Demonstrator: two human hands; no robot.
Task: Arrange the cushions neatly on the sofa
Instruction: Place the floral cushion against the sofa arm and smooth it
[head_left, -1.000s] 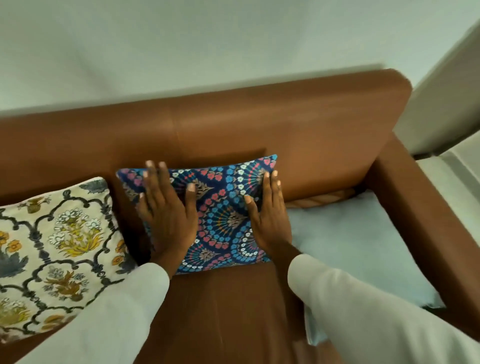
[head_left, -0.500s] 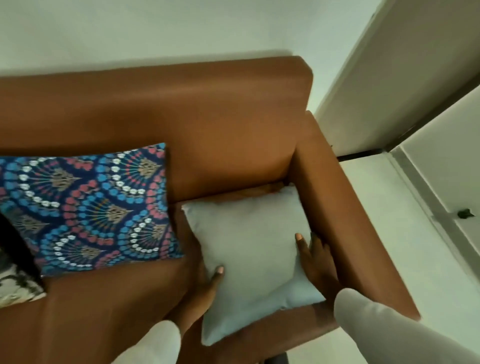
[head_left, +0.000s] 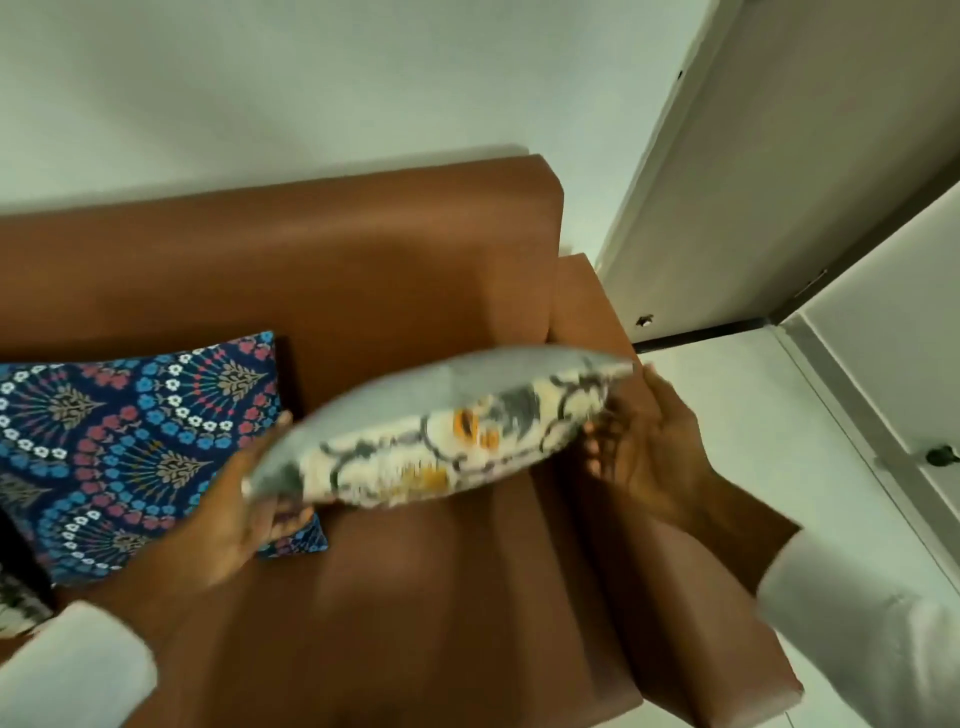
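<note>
I hold a cushion (head_left: 436, 431) in the air above the right end of the brown sofa (head_left: 363, 270). It is blurred, tilted edge-on, plain grey on top and cream with a grey and orange floral print underneath. My left hand (head_left: 234, 514) grips its left end and my right hand (head_left: 649, 457) grips its right end beside the armrest. A blue cushion (head_left: 130, 452) with red, blue and white fan patterns leans against the backrest to the left.
The sofa's right armrest (head_left: 675, 597) runs along under my right forearm. A sliver of another patterned cushion (head_left: 21, 608) shows at the far left edge. A white wall stands behind, with a door frame (head_left: 675, 171) and pale floor on the right.
The grey cushion lay flat on the seat with my hands at its sides; now it is lifted off the seat and turned, showing its floral face.
</note>
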